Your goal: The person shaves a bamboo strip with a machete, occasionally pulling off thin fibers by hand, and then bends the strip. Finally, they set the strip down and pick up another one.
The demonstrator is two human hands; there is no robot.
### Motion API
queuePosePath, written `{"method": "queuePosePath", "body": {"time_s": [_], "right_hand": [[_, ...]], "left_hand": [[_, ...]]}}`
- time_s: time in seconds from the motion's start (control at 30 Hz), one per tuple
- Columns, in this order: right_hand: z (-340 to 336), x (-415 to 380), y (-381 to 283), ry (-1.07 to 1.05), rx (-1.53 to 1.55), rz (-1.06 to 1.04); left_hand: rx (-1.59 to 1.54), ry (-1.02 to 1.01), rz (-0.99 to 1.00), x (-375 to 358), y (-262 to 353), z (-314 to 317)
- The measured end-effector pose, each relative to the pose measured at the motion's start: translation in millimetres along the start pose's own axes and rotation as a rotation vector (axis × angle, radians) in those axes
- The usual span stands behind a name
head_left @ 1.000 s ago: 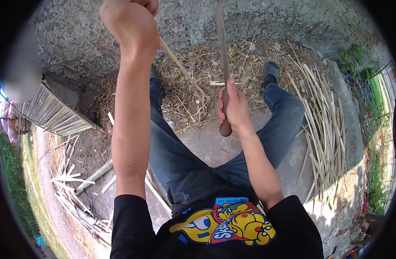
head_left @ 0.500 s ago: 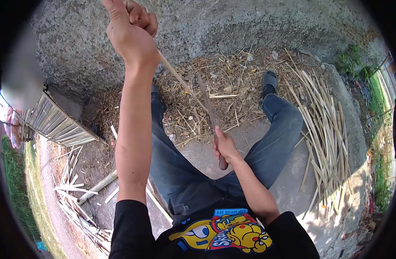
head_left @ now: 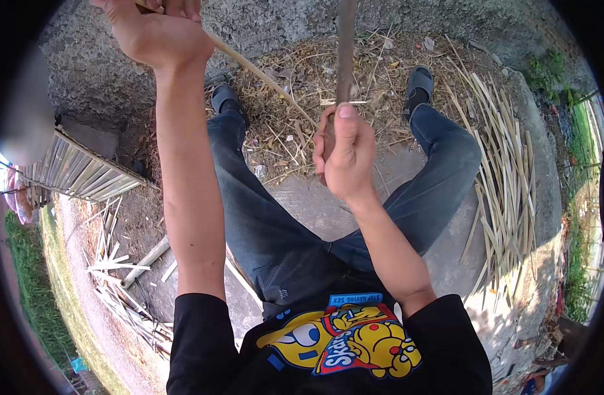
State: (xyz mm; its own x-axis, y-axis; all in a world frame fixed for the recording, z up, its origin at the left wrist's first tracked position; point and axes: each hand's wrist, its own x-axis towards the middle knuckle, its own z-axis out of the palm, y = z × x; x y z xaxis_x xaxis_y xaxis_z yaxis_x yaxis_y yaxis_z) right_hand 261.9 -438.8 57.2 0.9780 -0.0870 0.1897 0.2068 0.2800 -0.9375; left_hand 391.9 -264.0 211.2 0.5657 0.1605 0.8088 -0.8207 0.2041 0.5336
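Note:
Raised at the upper left, my left hand [head_left: 160,36] is closed around a thin bamboo strip [head_left: 259,74]; the fingertips are partly cut off by the frame's top edge. The strip slants down to the right, its lower end close beside my right hand [head_left: 349,155]. That hand is wrapped round the handle of a long knife [head_left: 345,56], thumb lying along it. The dark blade points up and away, running out of view at the top. Below are my spread legs in jeans [head_left: 262,204].
A heap of split bamboo strips [head_left: 502,178] lies on the right. To the left are a bamboo pole [head_left: 146,261], more loose strips [head_left: 127,303] and a slatted bamboo panel [head_left: 91,168]. Shavings [head_left: 282,125] cover the ground before a rough wall [head_left: 275,23].
My left hand has moved up and left with the strip. My right hand has risen, and the knife has swung more upright, its blade now apart from the strip.

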Motion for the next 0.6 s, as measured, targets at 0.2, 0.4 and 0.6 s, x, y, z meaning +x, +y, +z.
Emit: {"method": "queuePosePath", "body": {"time_s": [0.2, 0.4, 0.6], "right_hand": [[-47.0, -4.2, 89.3, -0.091, -0.182, 0.724], [-25.3, 13.5, -29.6, 0.035, 0.205, 0.103], [-17.7, -8.8, 81.4, -0.259, -0.267, 0.676]], "left_hand": [[0.012, 0.028, 0.036, 9.3, -2.9, -11.0], [-0.848, 0.109, -0.216, 5.6, 0.7, -18.6], [0.061, 0.033, 0.102, -12.5, 1.3, 31.0]]}}
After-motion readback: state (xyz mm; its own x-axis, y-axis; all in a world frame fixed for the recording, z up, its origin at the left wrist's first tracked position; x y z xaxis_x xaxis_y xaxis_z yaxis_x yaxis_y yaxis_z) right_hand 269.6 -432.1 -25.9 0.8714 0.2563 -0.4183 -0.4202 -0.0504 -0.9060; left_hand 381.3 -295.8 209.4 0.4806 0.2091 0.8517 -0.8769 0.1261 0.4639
